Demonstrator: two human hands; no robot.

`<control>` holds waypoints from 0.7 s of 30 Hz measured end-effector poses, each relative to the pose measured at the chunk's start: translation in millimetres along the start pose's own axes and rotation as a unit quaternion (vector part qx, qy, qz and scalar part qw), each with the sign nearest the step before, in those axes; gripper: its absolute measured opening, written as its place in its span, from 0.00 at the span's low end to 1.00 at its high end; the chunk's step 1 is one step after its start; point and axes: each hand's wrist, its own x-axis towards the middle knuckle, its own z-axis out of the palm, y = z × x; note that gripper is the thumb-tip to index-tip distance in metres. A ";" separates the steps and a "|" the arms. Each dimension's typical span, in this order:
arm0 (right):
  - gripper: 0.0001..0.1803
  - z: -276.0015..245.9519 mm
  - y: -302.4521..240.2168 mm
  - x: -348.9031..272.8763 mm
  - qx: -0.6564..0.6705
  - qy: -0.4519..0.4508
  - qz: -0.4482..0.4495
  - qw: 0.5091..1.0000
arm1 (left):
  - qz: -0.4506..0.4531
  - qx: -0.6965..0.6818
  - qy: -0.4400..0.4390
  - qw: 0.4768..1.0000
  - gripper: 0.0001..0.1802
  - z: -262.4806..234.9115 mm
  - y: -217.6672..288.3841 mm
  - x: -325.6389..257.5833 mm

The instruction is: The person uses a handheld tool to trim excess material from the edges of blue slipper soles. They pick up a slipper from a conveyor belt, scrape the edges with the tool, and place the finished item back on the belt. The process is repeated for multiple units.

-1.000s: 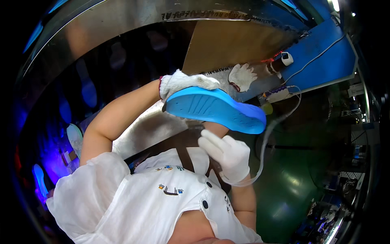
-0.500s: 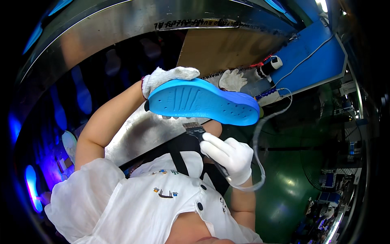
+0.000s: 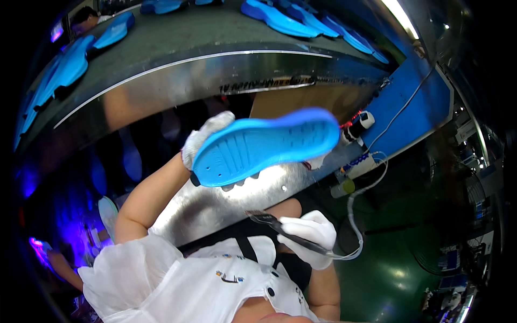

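My left hand (image 3: 207,134), in a white knit glove, grips the left end of a blue shoe sole (image 3: 264,148) from behind. The sole's patterned face, with grooves and small holes, is turned toward me. Fingertips show just under its lower edge. Below it, my white-gloved right hand (image 3: 312,234) is closed around the dark handle of a flat brush (image 3: 266,219). A clear tube (image 3: 353,226) runs from the brush's handle end. The bristles point up and left, apart from the sole.
A belt (image 3: 215,32) beyond a metal rim carries several blue soles (image 3: 280,19). Beneath my arms lies a metal tabletop (image 3: 215,210). A lidded bottle (image 3: 343,188) and a blue board (image 3: 420,113) are on the right. Another person's arm (image 3: 62,266) shows at lower left.
The sole's right end has swung upward, tilting it. My right hand and the brush have dropped away from it. The view has shifted up, bringing the belt and its soles into sight.
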 end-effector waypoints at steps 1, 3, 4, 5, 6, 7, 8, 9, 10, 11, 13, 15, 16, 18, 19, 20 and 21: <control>0.16 8.2 2.8 7.7 0.053 0.023 0.004 0.998 | 0.076 -0.063 -0.016 0.995 0.39 1.6 23.1 -25.5; 0.15 6.7 7.6 -6.4 0.063 0.108 0.098 0.987 | 0.042 -0.214 -0.207 0.954 0.49 50.3 58.2 -11.4; 0.14 13.3 2.0 -4.6 0.072 0.132 0.135 0.979 | 0.096 -0.228 -0.171 0.954 0.50 68.1 66.0 -12.1; 0.14 18.9 3.9 -3.0 0.081 0.137 0.134 0.978 | 0.154 -0.238 -0.134 0.950 0.51 86.3 75.0 -16.1; 0.15 24.2 5.5 -2.0 0.087 0.143 0.132 0.977 | 0.210 -0.244 -0.097 0.942 0.52 104.5 83.3 -18.7; 0.14 29.6 0.7 0.4 0.068 0.129 0.141 0.979 | 0.161 -0.233 -0.116 0.952 0.47 105.1 79.8 -22.9; 0.14 34.8 3.8 0.7 0.083 0.114 0.108 0.984 | 0.115 -0.220 -0.134 0.960 0.43 100.6 74.7 -28.1; 0.14 42.6 9.0 -0.1 0.104 0.126 0.094 0.982 | 0.068 -0.096 -0.061 0.991 0.31 86.8 65.9 -37.4; 0.14 42.9 17.5 -7.0 0.103 0.146 0.093 0.980 | -0.011 0.188 0.050 0.981 0.22 116.7 78.0 -43.8; 0.14 42.3 20.9 -11.1 0.094 0.154 0.093 0.979 | 0.036 0.326 0.081 0.941 0.22 126.2 81.2 -50.8; 0.12 38.5 25.8 -20.9 0.164 0.173 0.133 0.962 | 0.118 0.549 0.155 0.813 0.19 142.8 106.4 -62.2; 0.12 37.6 23.4 -27.7 0.208 0.181 0.191 0.942 | 0.264 0.735 0.183 0.598 0.15 126.2 151.0 -63.6; 0.12 36.3 20.6 -30.9 0.246 0.184 0.240 0.921 | 0.371 0.797 0.210 0.428 0.15 103.6 174.3 -59.1; 0.17 49.2 15.7 -26.7 0.300 0.193 0.261 0.897 | 0.052 0.894 0.404 0.188 0.24 55.6 247.2 -83.0; 0.17 64.1 11.7 -21.0 0.334 0.171 0.256 0.891 | -0.089 0.870 0.477 0.083 0.25 -17.8 310.4 -128.6; 0.17 73.5 11.9 -18.8 0.357 0.159 0.259 0.883 | -0.103 0.867 0.483 0.063 0.23 -68.7 345.1 -165.4; 0.17 81.9 14.3 -18.6 0.385 0.153 0.254 0.874 | -0.116 0.865 0.486 0.040 0.21 -109.5 381.8 -199.2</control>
